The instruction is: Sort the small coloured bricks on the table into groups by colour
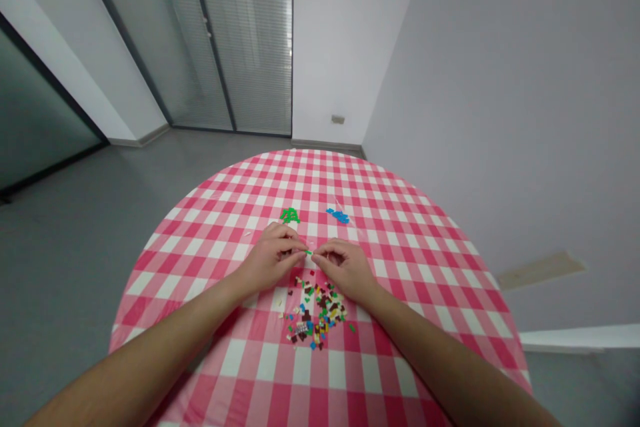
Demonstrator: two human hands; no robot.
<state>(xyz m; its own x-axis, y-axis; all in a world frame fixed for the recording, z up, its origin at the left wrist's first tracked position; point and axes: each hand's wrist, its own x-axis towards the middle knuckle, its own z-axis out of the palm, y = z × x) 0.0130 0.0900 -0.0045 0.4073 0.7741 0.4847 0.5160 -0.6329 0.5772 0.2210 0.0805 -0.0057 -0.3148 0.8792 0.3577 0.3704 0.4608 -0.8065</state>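
Note:
A tiny green toy building brick (pixel 309 252) shows between the fingertips of both hands, above the middle of the table. My left hand (pixel 270 259) pinches it from the left, thumb and forefinger closed. From the right, my right hand (pixel 349 270) has its fingertips pinched at the brick's other end. Just below the hands lies a loose pile of mixed small bricks (pixel 323 310) in brown, green, yellow, blue, white and red. Beyond my left hand is a heap of green bricks (pixel 290 215). A group of blue bricks (pixel 339 215) lies past my right hand.
The round table wears a red and white checked cloth (pixel 265 360). A small white piece (pixel 247 233) lies left of the green heap. Behind the table stand a glass partition (pixel 250 47) and a white wall (pixel 345 47); another wall (pixel 525 113) rises along the right.

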